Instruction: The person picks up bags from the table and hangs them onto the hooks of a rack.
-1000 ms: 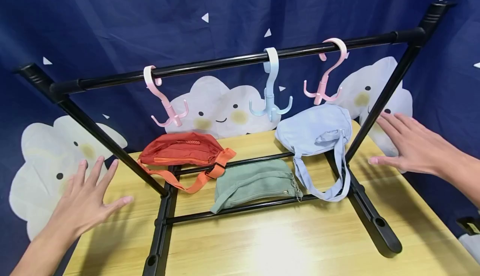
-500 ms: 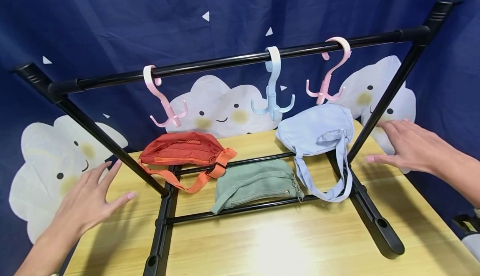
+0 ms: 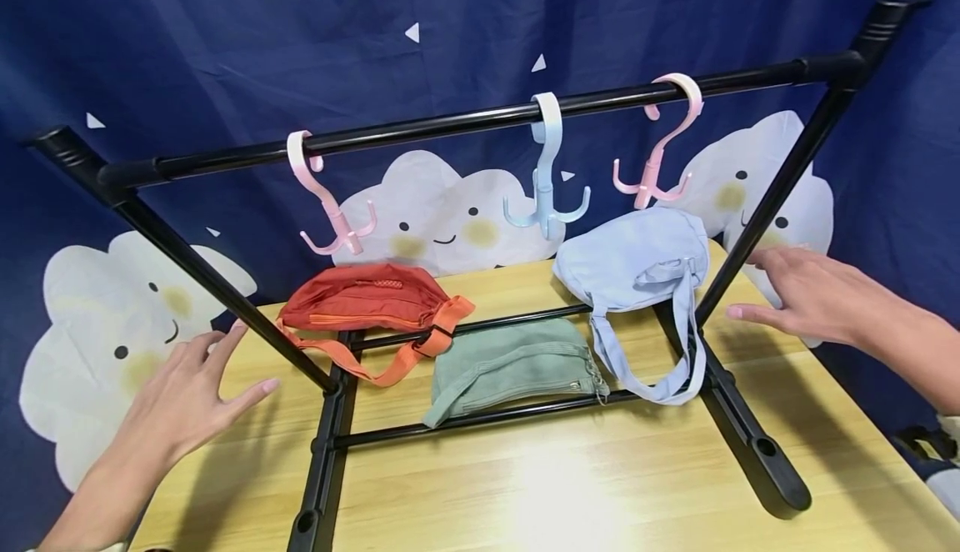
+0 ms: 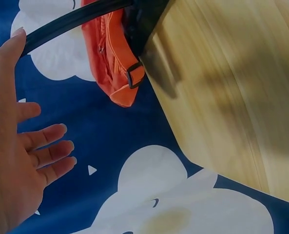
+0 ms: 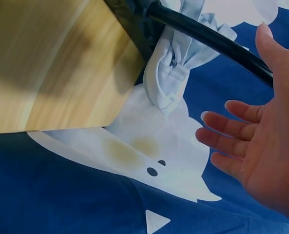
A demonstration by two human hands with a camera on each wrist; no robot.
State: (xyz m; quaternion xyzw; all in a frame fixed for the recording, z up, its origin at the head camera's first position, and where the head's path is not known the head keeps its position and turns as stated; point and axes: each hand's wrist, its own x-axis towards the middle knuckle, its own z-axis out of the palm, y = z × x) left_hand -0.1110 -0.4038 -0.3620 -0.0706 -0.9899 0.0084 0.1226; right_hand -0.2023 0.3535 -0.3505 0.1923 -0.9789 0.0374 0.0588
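My left hand (image 3: 176, 398) hovers beside the left post of a black rack (image 3: 420, 128), thumb apart and fingers slightly bent, holding nothing. On the far side my right hand (image 3: 821, 298) is held the same way, beside the right post. Both palms face inward, as the left wrist view of my hand (image 4: 17, 161) shows. Nearest my left hand lies a red waist bag (image 3: 363, 295) with an orange strap. A light blue bag (image 3: 633, 256), its strap looped forward, is nearest my right hand. Between them a green pouch (image 3: 517, 366) lies across the lower bars.
From the top bar hang a pink hook (image 3: 333, 210) at left, a light blue hook (image 3: 546, 177) and another pink hook (image 3: 660, 152) at right. The rack's feet stand on a wooden table (image 3: 465, 494). A dark blue curtain (image 3: 285, 35) with cloud faces hangs behind.
My left hand has shifted slightly right, its fingers bending a little more. The right hand has lowered a little and its fingers have drawn in. Bags and hooks stay in place.
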